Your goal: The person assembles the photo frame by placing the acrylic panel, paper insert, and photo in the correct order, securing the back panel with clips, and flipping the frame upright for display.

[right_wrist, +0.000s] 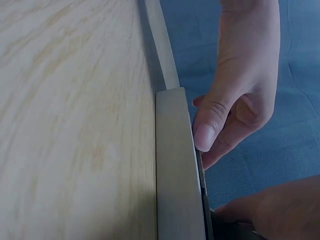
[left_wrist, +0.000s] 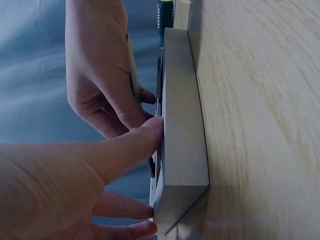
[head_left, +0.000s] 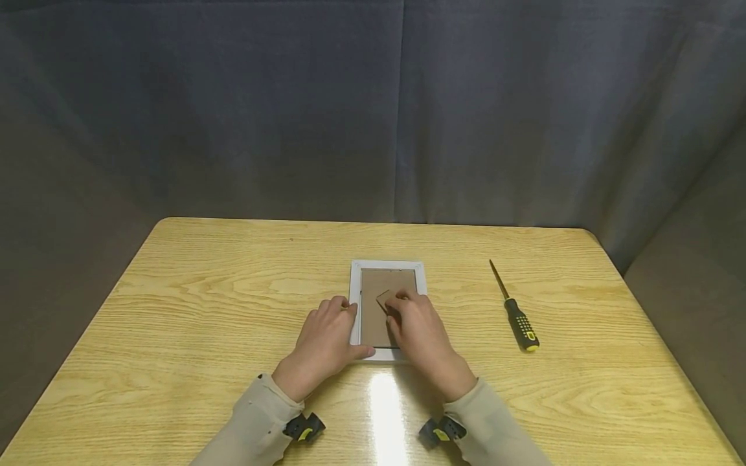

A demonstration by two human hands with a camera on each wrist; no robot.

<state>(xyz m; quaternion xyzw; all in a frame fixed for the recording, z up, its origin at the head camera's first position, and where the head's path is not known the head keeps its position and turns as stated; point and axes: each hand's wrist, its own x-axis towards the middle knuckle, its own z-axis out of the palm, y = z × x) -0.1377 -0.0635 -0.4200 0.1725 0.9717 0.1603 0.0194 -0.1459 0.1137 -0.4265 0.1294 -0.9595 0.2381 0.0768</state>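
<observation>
A white picture frame (head_left: pixel 353 285) lies back side up on the table, its brown backing board (head_left: pixel 373 279) showing. My right hand (head_left: pixel 422 330) is over the board and pinches the frame's stand flap (head_left: pixel 383 298), which tilts up from the board. In the left wrist view the flap (left_wrist: pixel 132 65) stands beside the right hand's fingers. My left hand (head_left: pixel 323 340) rests on the frame's lower left corner, thumb along the bottom rail and fingertips on the left rail. The left wrist view has that thumb (left_wrist: pixel 145 132) extended onto the frame's upper face.
A screwdriver (head_left: pixel 519 323) with a black and yellow handle lies to the right of the frame, its shaft pointing away. The wooden table (head_left: pixel 233 278) has rounded far corners. Dark curtains (head_left: pixel 280 116) hang behind it and along the sides.
</observation>
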